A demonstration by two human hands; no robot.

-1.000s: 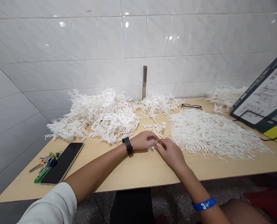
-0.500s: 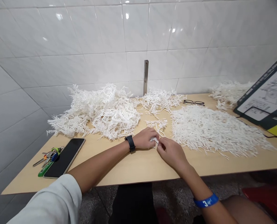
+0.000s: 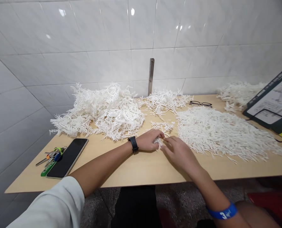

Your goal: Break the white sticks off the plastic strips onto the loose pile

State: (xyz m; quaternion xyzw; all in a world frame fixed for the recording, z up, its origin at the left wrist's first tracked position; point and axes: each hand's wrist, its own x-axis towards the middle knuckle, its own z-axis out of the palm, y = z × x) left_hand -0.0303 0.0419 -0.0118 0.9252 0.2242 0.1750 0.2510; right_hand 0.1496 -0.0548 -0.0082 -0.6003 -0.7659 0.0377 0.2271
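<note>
1. We take the hands as the centre of the dial, with the tiled wall [image 3: 117,66] at twelve o'clock
2. Our left hand [image 3: 148,140] is curled round a small bunch of white strands [image 3: 158,143], low over the table [image 3: 136,172]
3. Our right hand [image 3: 182,155] meets that bunch from three o'clock, thumb and forefinger a little apart; we cannot tell whether a strand is pinched there
4. A loose tuft [image 3: 163,126] lies just beyond our fingers at twelve, with a low heap [image 3: 166,100] behind it
5. The big tangled heap [image 3: 112,110] sits at ten to eleven, and a flat spread of strands [image 3: 222,133] at two to three, apart from it
6. At one o'clock we have the glasses [image 3: 200,104]; at eight to nine, the phone [image 3: 67,158] and keys [image 3: 52,154]
7. The step in hand looks to us like fingering through the held bunch
8. As we judge it, the next move calls for a steady left grasp and a light, exact right pinch, lest the thin strands snag
</note>
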